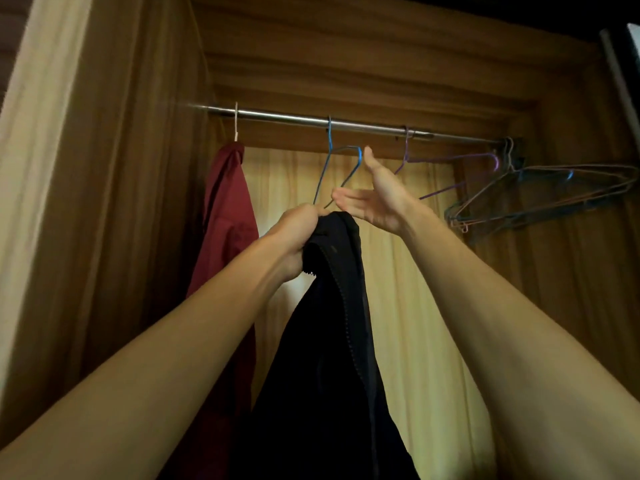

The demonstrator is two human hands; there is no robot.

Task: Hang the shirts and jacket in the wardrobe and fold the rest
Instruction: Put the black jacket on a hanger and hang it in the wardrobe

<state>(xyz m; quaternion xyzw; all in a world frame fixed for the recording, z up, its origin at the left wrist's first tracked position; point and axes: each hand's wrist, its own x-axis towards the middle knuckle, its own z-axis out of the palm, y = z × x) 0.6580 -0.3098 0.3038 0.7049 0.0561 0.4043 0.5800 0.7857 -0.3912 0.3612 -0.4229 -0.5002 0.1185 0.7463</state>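
From the head camera, you are looking up into the wooden wardrobe [149, 168], with both bare forearms reaching toward the metal rail [294, 116] across its top. Your left hand [298, 233] is gripping the black jacket [332, 341] by its upper edge, fingers curled tightly into the fabric, and the rest of the jacket is hanging straight down between your arms, its zip running down the front. Your right hand [375, 199] is spreading open just to the right of the left one, fingers straight and holding nothing, thumb pointing up beside the bend of the blue wire hanger [341, 168]. That hanger is hooking over the middle of the rail and its lower wires are slanting down to your left knuckles; you cannot tell whether they are touching. At the far left a dark red shirt [225, 220] is hanging from the rail. To the right a purple hanger [450, 161] is dangling, and a bunch of bare hangers [554, 192] is crowding the rail's right end. A pale curtain [408, 289] is showing behind everything
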